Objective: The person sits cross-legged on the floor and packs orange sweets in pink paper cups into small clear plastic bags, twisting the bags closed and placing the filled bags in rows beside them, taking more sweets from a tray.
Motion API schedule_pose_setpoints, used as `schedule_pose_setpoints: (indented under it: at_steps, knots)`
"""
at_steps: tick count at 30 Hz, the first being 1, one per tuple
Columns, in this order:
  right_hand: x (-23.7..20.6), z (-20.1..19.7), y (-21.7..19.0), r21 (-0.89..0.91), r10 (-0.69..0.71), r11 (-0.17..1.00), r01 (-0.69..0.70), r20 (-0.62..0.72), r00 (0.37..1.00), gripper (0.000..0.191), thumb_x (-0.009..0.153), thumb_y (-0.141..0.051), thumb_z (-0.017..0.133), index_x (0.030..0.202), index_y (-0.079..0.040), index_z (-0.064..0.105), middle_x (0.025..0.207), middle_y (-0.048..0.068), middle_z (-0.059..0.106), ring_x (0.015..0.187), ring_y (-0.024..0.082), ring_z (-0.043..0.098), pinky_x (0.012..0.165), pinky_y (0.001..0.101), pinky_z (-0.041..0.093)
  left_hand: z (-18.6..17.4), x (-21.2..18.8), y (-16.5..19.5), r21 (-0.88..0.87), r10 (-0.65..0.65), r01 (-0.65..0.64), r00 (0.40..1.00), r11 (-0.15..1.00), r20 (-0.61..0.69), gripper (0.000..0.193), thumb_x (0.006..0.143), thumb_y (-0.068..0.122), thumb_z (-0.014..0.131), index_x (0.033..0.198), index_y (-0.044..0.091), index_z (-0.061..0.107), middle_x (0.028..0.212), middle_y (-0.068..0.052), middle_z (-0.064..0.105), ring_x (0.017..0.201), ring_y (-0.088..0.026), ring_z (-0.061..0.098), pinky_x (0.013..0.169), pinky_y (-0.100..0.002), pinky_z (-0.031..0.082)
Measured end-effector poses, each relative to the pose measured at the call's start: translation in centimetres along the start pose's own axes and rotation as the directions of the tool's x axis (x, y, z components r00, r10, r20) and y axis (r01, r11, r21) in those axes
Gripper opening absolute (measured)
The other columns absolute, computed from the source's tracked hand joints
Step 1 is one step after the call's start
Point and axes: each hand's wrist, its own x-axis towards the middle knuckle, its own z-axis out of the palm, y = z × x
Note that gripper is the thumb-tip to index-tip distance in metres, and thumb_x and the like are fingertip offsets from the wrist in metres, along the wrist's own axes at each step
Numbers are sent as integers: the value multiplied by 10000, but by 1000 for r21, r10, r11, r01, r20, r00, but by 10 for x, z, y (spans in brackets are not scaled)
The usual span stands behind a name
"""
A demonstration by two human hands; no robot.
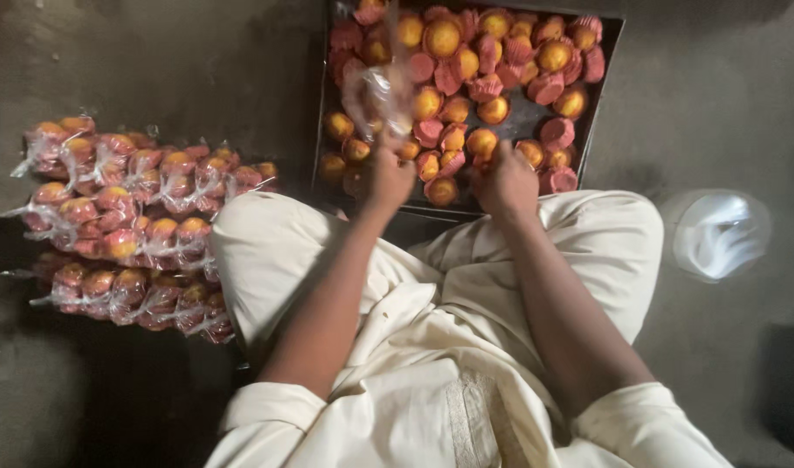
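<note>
Cupcakes point(466, 78) fill the tray point(607, 61) edge to edge; left hand point(388, 178) grips a clear bag point(375, 91), right hand point(507, 182) closed near one.

Both forearms are reaching forward from cream sleeves, over the knees of a seated, cross-legged person. The left hand point(388, 178) is lifting slightly higher, its fingers pinching together around something thin. The right hand point(507, 184) is curling into a loose fist, knuckles up, wrist straight, just beside the left.
</note>
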Motion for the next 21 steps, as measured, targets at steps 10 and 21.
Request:
schedule_pose_setpoints:
  at_steps: [10, 21]
  knots:
    - [15, 29, -24, 423, -34, 904, 59, -67, 997, 523, 886, -233, 893, 1116, -18, 475, 981, 212, 625, 847, 376, 666, 759, 451, 550, 64, -2, -5, 552, 71, -199, 967, 810, 245, 729, 789, 69, 677, 1469, 61, 416, 1436, -207, 545, 1363, -429, 469, 1033, -529, 467]
    - [15, -7, -43, 609, 426, 493, -621, 453, 783, 474, 821, -30, 719, 1148, -117, 387, 945, 126, 587, 607, 312, 541, 397, 371, 391, 6, 8, 3, 31, 212, -212, 977, 977, 23, 584, 784, 1, 637, 1365, 31, 589, 1228, -174, 696, 1032, -348, 721, 890, -397, 565]
